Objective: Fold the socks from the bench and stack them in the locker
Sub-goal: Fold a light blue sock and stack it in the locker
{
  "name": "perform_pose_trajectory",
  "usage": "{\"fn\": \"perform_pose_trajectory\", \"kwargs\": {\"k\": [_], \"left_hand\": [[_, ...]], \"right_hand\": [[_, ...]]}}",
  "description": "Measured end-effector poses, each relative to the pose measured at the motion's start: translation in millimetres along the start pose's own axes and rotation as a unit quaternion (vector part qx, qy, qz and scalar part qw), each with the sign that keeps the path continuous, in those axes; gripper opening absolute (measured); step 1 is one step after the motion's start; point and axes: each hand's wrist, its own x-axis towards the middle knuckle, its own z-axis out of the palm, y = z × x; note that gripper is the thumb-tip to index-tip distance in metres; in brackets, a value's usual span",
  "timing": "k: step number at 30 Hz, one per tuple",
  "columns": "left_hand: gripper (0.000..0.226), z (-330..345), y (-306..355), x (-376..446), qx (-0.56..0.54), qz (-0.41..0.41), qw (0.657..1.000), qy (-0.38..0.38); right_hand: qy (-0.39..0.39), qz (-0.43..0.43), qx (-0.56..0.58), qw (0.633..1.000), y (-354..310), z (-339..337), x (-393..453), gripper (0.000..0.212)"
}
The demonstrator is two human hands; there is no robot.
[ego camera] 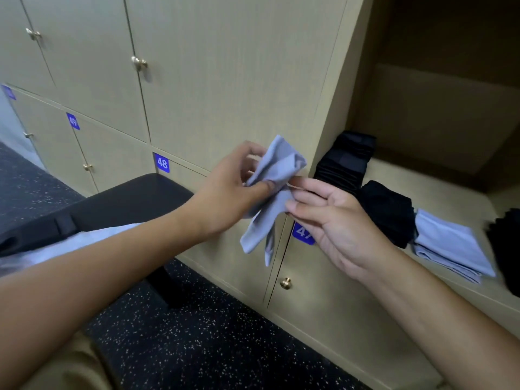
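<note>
Grey sock (274, 190) held mid-air before locker (439, 175), half-folded. Left hand (228, 192) pinching upper bunch; right hand (329, 218) fingers lightly nipping middle. Loose tails hanging: fold likely to unravel if grip slackens. Folded socks (453, 246) already on shelf.

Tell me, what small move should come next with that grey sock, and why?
Probably fold it flat in half. The grey sock hangs crumpled between the left hand and right hand, while the folded grey socks already in the open locker lie flat.
</note>
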Motion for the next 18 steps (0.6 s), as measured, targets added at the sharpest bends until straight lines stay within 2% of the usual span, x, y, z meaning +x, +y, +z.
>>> {"fn": "perform_pose_trajectory", "kwargs": {"k": [2,5,8,13,16,18], "left_hand": [[0.041,-0.5,2.1,2.3,-0.042,-0.012,0.998,0.040],[0.034,-3.1,0.5,5.5,-0.012,0.002,0.997,0.078],[0.023,-5.1,-8.1,10.2,0.052,0.038,0.996,0.061],[0.038,2.0,-8.0,10.7,0.178,0.099,0.979,0.026],[0.036,13.9,-8.0,9.3,0.153,0.070,0.986,-0.003],[0.024,21.6,-6.1,8.3,0.108,0.029,0.993,-0.019]], "right_hand": [[0.016,-0.002,0.008,1.000,-3.7,-5.2,-2.8,0.040],[0.028,-0.007,0.032,0.999,-10.8,-13.2,-6.2,0.037],[0.040,-0.004,0.055,0.998,-18.2,-19.7,-8.2,0.033],[0.071,0.014,0.103,0.992,-21.8,-24.8,-6.7,0.028],[0.081,0.024,0.120,0.989,-21.3,-24.4,-5.5,0.025],[0.089,0.027,0.129,0.987,-21.7,-24.0,-4.6,0.022]]}}
